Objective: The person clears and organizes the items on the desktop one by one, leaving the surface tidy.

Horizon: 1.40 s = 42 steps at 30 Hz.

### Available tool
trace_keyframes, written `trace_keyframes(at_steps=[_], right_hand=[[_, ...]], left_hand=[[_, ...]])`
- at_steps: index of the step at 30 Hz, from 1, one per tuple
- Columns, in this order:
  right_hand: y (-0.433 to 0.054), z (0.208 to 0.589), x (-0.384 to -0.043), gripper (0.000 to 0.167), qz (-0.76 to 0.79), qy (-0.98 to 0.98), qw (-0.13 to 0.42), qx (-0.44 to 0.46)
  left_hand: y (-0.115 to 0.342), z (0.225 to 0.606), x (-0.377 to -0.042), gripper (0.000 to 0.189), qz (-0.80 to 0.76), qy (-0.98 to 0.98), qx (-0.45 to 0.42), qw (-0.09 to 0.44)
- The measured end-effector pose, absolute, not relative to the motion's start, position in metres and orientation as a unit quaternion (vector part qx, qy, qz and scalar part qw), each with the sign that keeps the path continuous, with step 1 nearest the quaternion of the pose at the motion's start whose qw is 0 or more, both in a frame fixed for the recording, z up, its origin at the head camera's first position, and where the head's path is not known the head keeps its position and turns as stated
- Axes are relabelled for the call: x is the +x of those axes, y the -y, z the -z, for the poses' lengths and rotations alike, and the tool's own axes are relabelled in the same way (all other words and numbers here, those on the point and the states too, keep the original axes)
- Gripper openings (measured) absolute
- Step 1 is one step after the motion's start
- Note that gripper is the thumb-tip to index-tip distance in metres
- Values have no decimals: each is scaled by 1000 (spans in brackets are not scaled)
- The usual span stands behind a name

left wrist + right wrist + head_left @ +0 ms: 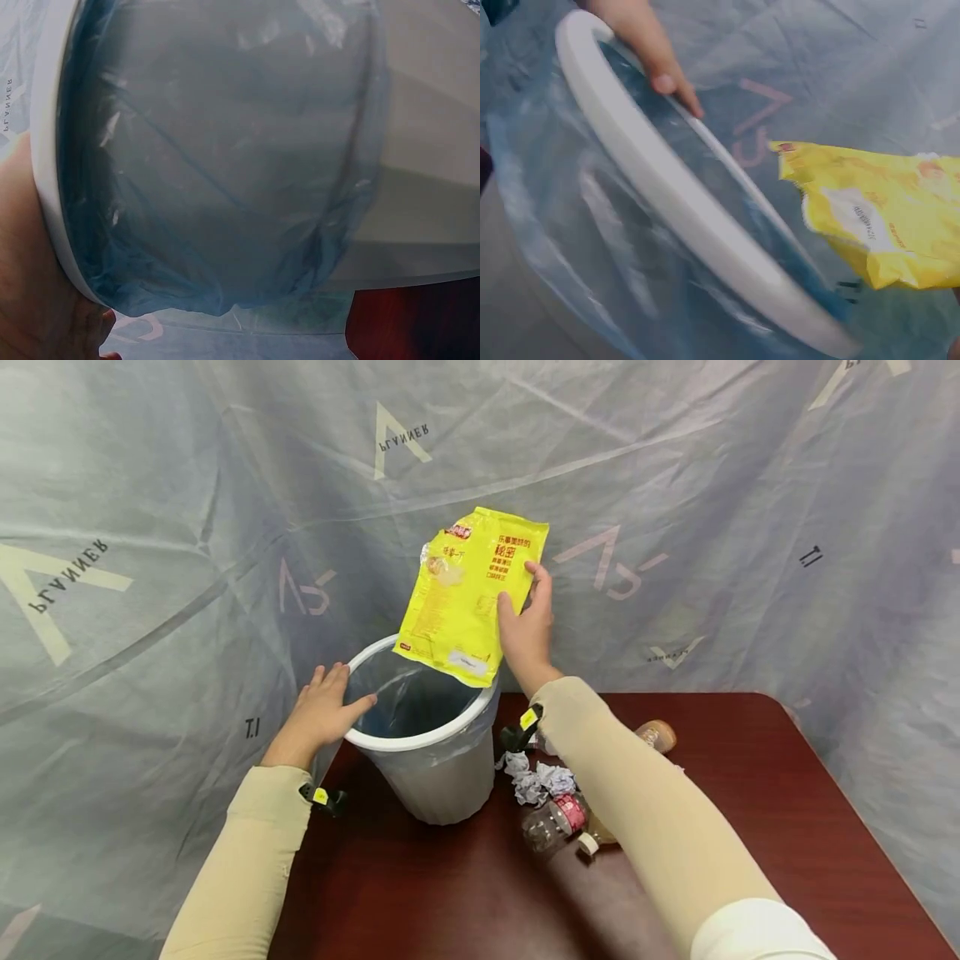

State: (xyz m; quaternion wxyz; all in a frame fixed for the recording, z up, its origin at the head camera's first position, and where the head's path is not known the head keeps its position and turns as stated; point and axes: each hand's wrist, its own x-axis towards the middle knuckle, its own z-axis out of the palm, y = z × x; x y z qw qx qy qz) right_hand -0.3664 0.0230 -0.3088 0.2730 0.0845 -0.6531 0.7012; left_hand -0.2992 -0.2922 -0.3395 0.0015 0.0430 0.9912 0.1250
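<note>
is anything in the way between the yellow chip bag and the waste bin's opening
Nothing visible is. The right hand holds the yellow chip bag up by the open top of the waste bin; the left hand is at the left of its rim, apart from the bag.

Hands: two, left hand (321, 708) and right hand (528, 631). Lay's chip bag (461, 610): one. Wastebasket (446, 789): one, with one plastic liner (225, 150). Crumpled paper balls (555, 778): at least three; bunched, exact tally uncertain. Plastic bottles: at least two, one red-labelled bottle (551, 825), one white-capped bottle (589, 843); brownish end (657, 736) past forearm, cannot tell if a third. Wrist cameras (516, 737): two. Table (750, 793): one.
</note>
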Motion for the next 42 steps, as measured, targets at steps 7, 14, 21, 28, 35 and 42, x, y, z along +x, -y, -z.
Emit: trace_keyframes(at_steps=[7, 14, 21, 28, 35, 42], right_hand=[[-4, 325, -357, 56, -654, 701, 270, 85], [5, 335, -352, 57, -639, 723, 242, 108], [0, 341, -349, 59, -601, 744, 245, 159], [-12, 346, -353, 55, -593, 749, 243, 170], [-26, 348, -359, 54, -606, 739, 251, 155], [-53, 351, -368, 50, -593, 742, 273, 152]], left_hand=[[291, 344, -302, 95, -125, -991, 44, 0], [287, 343, -302, 94, -127, -991, 42, -4], [284, 344, -303, 94, -128, -991, 47, -2], [284, 342, -302, 90, -135, -990, 45, -1], [285, 343, -301, 93, -132, -990, 50, -8], [286, 344, -303, 94, -129, -990, 50, -9]])
